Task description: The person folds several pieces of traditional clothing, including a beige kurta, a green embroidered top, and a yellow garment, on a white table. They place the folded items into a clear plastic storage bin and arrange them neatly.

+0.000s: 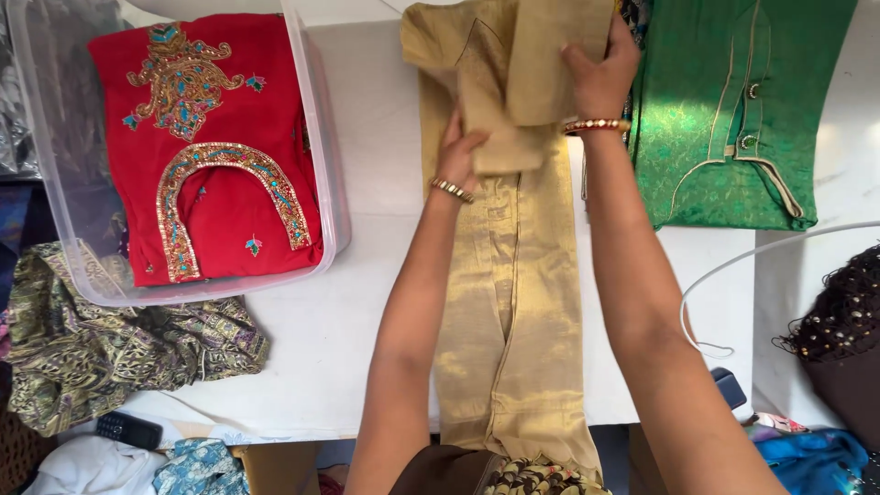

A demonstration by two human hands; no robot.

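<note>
The gold shirt (509,302) lies long and flat down the middle of the white bench (367,183). It is being folded, and the fold looks about half made. The sleeves are turned in over the chest near the top of the shirt.

The left hand (458,151) presses on a folded sleeve, its grip curled shut around the cloth edge. The right hand (600,78) is above it, its grip pinching the top flap of the gold shirt between thumb and fingers.

I think the next move needs both hands to hold the sleeves flat and bring the long bottom part up neatly, so the edges meet.

Now the count. There is one gold shirt. Left of the gold shirt is one clear box (316,137) with one red dress (215,137) in it. Below the box is one crumpled olive cloth (101,339). Right of the gold shirt is one folded green shirt (733,110). Each wrist has one bangle, so two bangles. One dark phone (128,428) sits at the bench edge, far left of the gold shirt.
</note>
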